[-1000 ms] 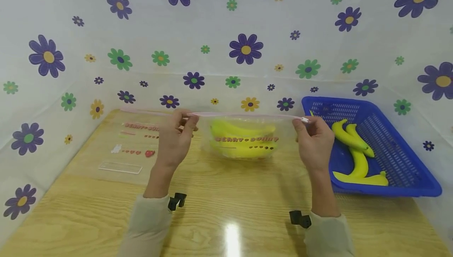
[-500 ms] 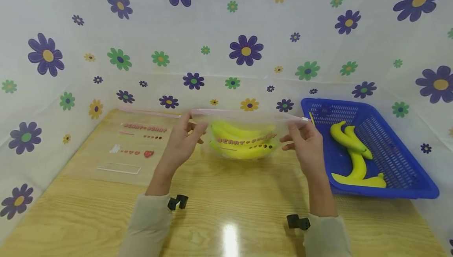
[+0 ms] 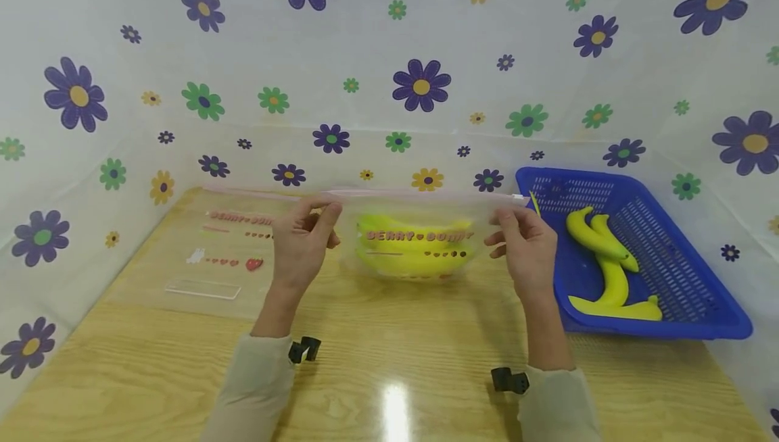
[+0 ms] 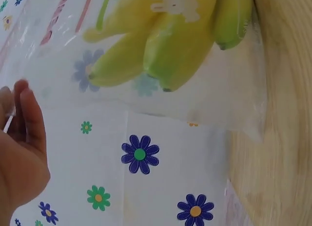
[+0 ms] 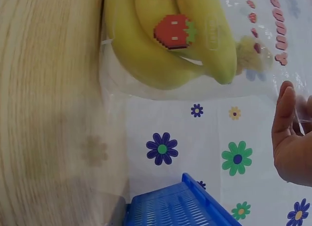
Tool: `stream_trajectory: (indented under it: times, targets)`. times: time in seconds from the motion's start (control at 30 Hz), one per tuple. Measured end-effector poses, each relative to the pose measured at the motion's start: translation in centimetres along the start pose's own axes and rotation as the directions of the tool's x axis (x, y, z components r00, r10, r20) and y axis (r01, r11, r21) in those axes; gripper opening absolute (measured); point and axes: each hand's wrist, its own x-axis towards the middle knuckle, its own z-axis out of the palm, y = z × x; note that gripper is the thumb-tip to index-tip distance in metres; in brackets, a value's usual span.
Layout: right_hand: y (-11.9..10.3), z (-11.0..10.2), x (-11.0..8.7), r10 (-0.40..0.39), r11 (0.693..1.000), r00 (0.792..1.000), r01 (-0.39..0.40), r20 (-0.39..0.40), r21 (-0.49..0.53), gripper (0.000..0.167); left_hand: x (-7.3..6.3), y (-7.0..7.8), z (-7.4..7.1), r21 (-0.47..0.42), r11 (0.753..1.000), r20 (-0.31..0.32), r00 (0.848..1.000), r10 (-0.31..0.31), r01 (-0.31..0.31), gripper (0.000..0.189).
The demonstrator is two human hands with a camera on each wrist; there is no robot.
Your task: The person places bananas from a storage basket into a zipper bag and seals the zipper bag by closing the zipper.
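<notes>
A clear zip bag [image 3: 414, 209] with a pink top strip and "Berry Bunny" print stands on the table, holding several yellow bananas [image 3: 414, 259]. My left hand [image 3: 301, 246] pinches its upper left edge between thumb and fingers. On the other side, my right hand [image 3: 531, 249] pinches the bag's upper right edge, just below the white slider [image 3: 519, 197]. The left wrist view shows the greenish banana tips [image 4: 175, 55] inside the plastic; the right wrist view shows the bananas [image 5: 161, 55] near the bag's bottom. Whether the zip is fully closed I cannot tell.
A blue plastic basket [image 3: 688, 266] with several loose bananas [image 3: 615, 280] stands to the right. A second, flat zip bag [image 3: 201, 239] lies at the left on the wooden table [image 3: 365, 361]. A flower-patterned sheet [image 3: 341, 43] rises behind and at the sides.
My right hand has moved from the slider corner slightly left and down along the bag's edge. My left hand shifted its fingers and pinches the left edge again. The bag's front looks flatter.
</notes>
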Motion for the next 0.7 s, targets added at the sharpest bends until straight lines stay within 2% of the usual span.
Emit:
stream_trajectory:
  times: [0.1, 0.2, 0.27, 0.37, 0.43, 0.5, 0.57, 0.63, 0.7]
  targets:
    - [-0.3, 0.1, -0.2, -0.046, 0.999, 0.999, 0.046, -0.002, -0.024, 0.024, -0.2, 0.3, -0.4, 0.008, 1.0, 0.007, 1.0, -0.027, 0.027, 0.008]
    - [-0.3, 0.3, -0.2, -0.064, 0.998, 0.997, 0.064, -0.037, 0.008, 0.024, -0.2, 0.4, -0.4, 0.045, 0.999, -0.01, 1.0, 0.019, -0.019, 0.011]
    - [-0.2, 0.3, 0.0, -0.052, 0.998, 0.997, 0.054, -0.056, 0.036, 0.024, -0.1, 0.4, -0.1, 0.051, 0.998, -0.018, 0.999, 0.04, -0.039, 0.014]
    - [-0.1, 0.4, 0.1, -0.008, 0.999, 0.999, 0.01, -0.053, 0.03, 0.024, -0.1, 0.4, 0.1, 0.011, 1.0, 0.024, 1.0, -0.006, 0.006, 0.016]
    - [-0.2, 0.1, 0.0, 0.006, 1.0, 1.0, -0.006, -0.007, 0.005, 0.023, -0.1, 0.3, 0.0, 0.002, 0.997, 0.081, 0.994, -0.075, 0.075, 0.017]
    - [-0.3, -0.4, -0.1, 0.025, 0.999, 0.997, -0.022, 0.076, -0.035, 0.025, -0.2, 0.2, -0.2, 0.004, 0.99, 0.15, 0.979, -0.137, 0.138, 0.018]
    - [-0.3, -1.0, -0.1, 0.062, 0.996, 0.984, -0.05, 0.165, -0.076, 0.028, -0.2, 0.0, -0.5, 0.021, 0.983, 0.201, 0.962, -0.183, 0.183, 0.02]
    - [-0.1, -1.5, 0.0, 0.106, 0.989, 0.968, -0.079, 0.23, -0.124, 0.032, -0.1, -0.2, -0.7, 0.029, 0.976, 0.229, 0.949, -0.216, 0.215, 0.022]
    - [0.2, -1.8, 0.2, 0.137, 0.983, 0.957, -0.099, 0.256, -0.156, 0.031, -0.1, -0.3, -0.9, 0.033, 0.972, 0.218, 0.947, -0.235, 0.234, 0.023]
